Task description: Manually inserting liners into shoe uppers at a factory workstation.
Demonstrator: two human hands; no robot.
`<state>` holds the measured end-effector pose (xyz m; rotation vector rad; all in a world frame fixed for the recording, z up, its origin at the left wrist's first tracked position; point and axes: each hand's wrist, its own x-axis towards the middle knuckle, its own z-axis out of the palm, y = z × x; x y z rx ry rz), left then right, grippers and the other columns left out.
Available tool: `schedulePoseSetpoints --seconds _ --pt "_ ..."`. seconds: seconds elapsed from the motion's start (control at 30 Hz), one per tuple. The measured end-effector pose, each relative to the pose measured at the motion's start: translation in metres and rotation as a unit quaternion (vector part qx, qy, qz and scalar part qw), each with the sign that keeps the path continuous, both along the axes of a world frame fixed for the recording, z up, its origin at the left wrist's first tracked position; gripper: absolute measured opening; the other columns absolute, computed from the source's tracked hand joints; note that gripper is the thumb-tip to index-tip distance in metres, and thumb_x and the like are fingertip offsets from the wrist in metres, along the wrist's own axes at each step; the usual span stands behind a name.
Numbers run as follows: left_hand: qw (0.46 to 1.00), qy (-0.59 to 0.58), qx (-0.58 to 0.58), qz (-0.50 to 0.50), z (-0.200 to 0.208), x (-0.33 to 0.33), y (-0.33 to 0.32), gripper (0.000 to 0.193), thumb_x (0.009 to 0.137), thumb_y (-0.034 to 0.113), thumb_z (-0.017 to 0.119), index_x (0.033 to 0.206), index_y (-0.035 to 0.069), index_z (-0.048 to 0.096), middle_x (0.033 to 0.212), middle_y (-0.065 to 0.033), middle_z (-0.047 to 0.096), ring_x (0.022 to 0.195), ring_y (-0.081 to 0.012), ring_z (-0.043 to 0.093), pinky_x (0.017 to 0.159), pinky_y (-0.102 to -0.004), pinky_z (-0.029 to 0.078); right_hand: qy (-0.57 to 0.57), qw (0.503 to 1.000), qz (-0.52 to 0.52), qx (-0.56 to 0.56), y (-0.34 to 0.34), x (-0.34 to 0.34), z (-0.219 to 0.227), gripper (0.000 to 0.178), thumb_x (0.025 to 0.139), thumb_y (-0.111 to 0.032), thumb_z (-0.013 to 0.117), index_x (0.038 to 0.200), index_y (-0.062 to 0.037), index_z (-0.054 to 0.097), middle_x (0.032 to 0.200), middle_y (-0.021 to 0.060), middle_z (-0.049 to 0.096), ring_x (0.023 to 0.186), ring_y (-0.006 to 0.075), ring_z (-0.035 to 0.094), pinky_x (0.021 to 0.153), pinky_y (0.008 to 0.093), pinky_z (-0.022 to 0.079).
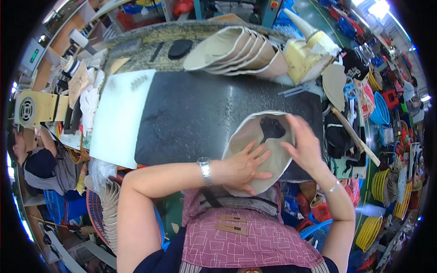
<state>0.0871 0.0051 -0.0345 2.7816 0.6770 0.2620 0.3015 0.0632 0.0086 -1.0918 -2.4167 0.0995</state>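
Observation:
A beige, rounded, hollow-looking piece (248, 136) with a pale rim lies at the near edge of the dark work mat, tilted toward me. A black patch (272, 128) shows on its inner face. My left hand (248, 167) is spread flat on the lower part of this piece, fingers apart. At its right rim is my right hand (304, 142), slightly blurred, with thumb and fingers apart. Further back, several similar beige pieces (243, 50) are nested in a row.
A black mat (191, 118) and a white board (119, 113) cover the bench. Back right stand a yellowish block (300, 59) and a cone (300, 22). A wooden-handled tool (355, 136) lies at right. Beige pieces (111, 211) fill a basket below left. Another person (43, 159) sits far left.

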Motion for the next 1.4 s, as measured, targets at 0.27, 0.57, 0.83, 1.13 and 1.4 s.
schedulePoseSetpoints --seconds 0.27,0.57,0.83,1.13,1.4 --pt "0.936 -0.130 0.173 0.277 0.097 -0.096 0.003 0.049 0.069 0.020 0.071 0.114 0.007 0.057 0.128 -0.0178 0.046 0.120 -0.0378 0.040 0.099 -0.0464 0.033 0.198 0.976 0.035 0.078 0.109 -0.192 0.040 0.033 0.074 -0.001 0.053 0.106 -0.0072 0.051 0.086 0.0173 0.057 0.073 0.0369 0.059 0.062 0.0447 0.048" --pt "0.859 -0.043 0.238 0.451 0.070 -0.110 0.137 0.080 0.066 0.040 0.073 0.124 -0.006 0.042 0.131 -0.0256 0.039 0.126 -0.0384 0.033 0.102 -0.0461 0.028 -0.118 0.956 -0.234 0.135 0.234 -0.181 0.002 0.050 0.072 -0.013 0.062 0.121 -0.0098 0.051 0.117 0.0136 0.051 0.119 0.0307 0.037 0.097 0.0527 0.026" --pt "0.902 -0.079 0.158 0.395 -0.003 -0.023 0.225 0.081 0.063 0.050 0.072 0.116 -0.006 0.046 0.117 -0.0204 0.053 0.107 -0.0308 0.052 0.088 -0.0408 0.041 0.051 0.994 -0.072 0.060 0.125 -0.037 0.007 0.034 0.076 -0.009 0.061 0.109 -0.0075 0.055 0.099 0.0114 0.059 0.091 0.0296 0.058 0.076 0.0367 0.048" --pt "0.802 -0.334 -0.075 0.489 0.003 -0.066 0.227 0.045 0.068 0.047 0.069 0.095 0.012 0.067 0.084 -0.0150 0.066 0.077 -0.0318 0.063 0.069 -0.0396 0.048 0.081 0.988 -0.120 0.061 0.102 0.014 -0.075 0.030 0.078 0.000 0.055 0.108 -0.0018 0.054 0.106 0.0166 0.057 0.101 0.0330 0.054 0.087 0.0375 0.043" --pt "0.534 -0.777 -0.131 0.307 0.129 -0.204 0.014 0.037 0.073 0.007 0.070 0.108 -0.002 0.059 0.104 -0.0109 0.063 0.088 -0.0157 0.062 0.082 -0.0312 0.050 0.067 0.995 -0.073 0.031 0.129 0.066 -0.111 0.039 0.086 -0.001 0.050 0.124 -0.0016 0.044 0.116 0.0144 0.050 0.087 0.0243 0.054 0.079 0.0317 0.044"
